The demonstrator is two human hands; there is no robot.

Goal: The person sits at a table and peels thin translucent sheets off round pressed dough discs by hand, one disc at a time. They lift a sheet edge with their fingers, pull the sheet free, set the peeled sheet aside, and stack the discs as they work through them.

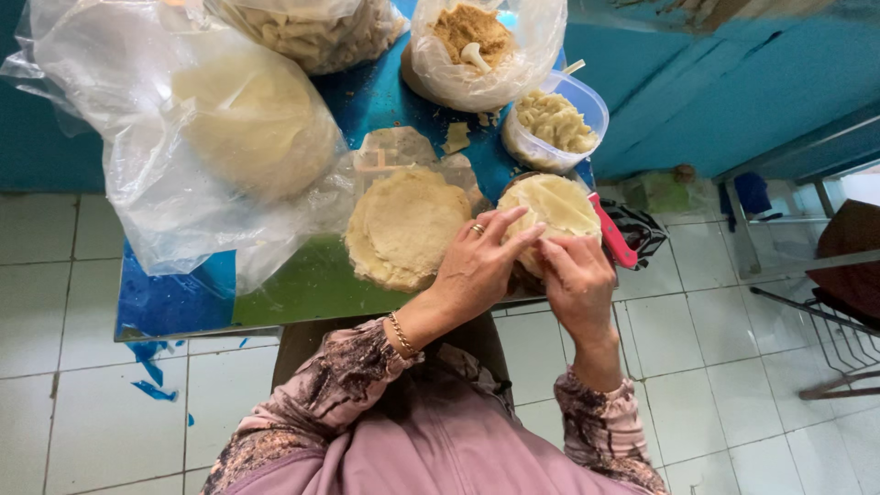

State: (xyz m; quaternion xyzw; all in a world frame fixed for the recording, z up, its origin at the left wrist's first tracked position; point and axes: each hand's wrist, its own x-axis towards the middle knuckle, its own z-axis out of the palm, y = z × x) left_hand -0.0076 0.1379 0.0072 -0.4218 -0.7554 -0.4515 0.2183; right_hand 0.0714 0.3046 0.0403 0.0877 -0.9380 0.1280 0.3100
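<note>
At the bench edge, both hands, the left hand and right hand, pinch a thin dough round, which looks soft, light, tearable, best held by its rim.

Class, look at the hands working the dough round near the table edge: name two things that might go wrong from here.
1. The dough round under both hands, left hand and right hand, sits near the table edge; it might slip off.
2. The red-handled tool overhangs that edge and may get knocked down.
</note>
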